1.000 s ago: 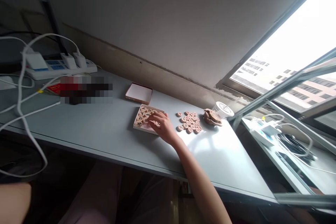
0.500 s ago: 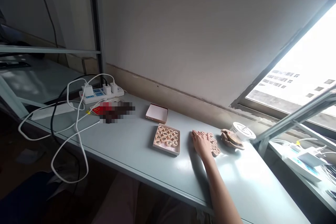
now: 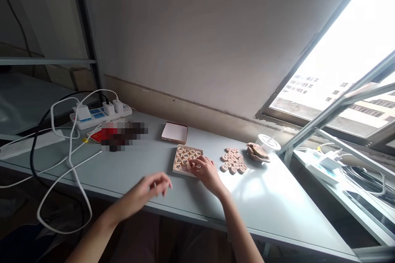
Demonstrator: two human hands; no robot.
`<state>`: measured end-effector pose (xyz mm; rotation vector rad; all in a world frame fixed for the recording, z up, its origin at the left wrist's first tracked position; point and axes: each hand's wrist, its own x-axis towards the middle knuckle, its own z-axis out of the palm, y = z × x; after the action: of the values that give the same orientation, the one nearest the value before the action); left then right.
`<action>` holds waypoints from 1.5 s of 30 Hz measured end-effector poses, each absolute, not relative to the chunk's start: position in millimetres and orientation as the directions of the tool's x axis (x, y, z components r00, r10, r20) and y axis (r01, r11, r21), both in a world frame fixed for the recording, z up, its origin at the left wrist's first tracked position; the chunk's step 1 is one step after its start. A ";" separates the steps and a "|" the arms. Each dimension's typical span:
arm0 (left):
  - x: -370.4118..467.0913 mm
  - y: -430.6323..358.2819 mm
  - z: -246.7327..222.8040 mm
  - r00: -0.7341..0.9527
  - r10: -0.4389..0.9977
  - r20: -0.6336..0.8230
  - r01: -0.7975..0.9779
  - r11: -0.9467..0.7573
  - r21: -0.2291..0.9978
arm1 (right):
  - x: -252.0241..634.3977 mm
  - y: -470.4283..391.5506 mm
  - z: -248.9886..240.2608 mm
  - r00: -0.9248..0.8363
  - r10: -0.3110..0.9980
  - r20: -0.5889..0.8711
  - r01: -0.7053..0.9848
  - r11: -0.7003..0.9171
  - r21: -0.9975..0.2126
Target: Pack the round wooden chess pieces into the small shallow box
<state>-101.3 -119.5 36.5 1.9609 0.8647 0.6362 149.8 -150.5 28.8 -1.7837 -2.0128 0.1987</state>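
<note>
- Curling over a shallow, square, pale cardboard box (image 3: 180,171), the right hand (image 3: 208,174) has its fingertips among the round, light-wood discs with dark characters (image 3: 186,156); whether a disc is pinched there I cannot tell, since the fingers hide the spot.
- If one is held, a loose fingertip grip could let it turn over or land on a neighbour, because the rows sit close together.
- The knuckles and palm cover the near right part of the box (the very part one would want to see), so a disc could be set askew there unnoticed.
- Pressing down on the rim could tip or slide the box, as the left hand (image 3: 145,187), loosely curled with nothing visible in it, hangs apart from the box and does not steady it.
- The loose cluster of similar round wooden discs (image 3: 233,169) lies on the smooth grey desk (image 3: 123,172) to the right of the right hand; a careless sweep of the wrist could scatter it towards the brown, irregular-rimmed dish (image 3: 257,155).
- The shallow cardboard lid with a white inside (image 3: 174,132) rests just behind the box, and a backward shove could knock it.
</note>
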 end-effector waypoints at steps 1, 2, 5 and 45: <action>-92.6 -107.7 37.5 0.605 0.789 0.102 0.375 -0.397 0.838 | 146.1 -149.6 28.3 -0.067 0.973 0.220 0.914 0.148 -0.377; -82.8 -93.6 38.7 0.572 0.813 0.108 0.449 -0.421 0.788 | 143.7 -148.4 28.1 -0.071 0.974 0.215 0.917 0.149 -0.369; -51.9 -47.3 40.9 0.496 0.862 0.108 0.679 -0.462 0.571 | 140.5 -144.5 28.1 -0.116 0.973 0.202 0.915 0.184 -0.360; -18.7 25.6 -9.7 0.720 0.693 0.017 0.444 -0.480 0.757 | 244.8 -141.6 22.1 0.119 0.936 0.331 0.990 -0.137 0.032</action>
<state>-18.7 25.6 -9.7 2.1535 0.8580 0.4153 244.8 -141.6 22.1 -2.1941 -1.9211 -0.4063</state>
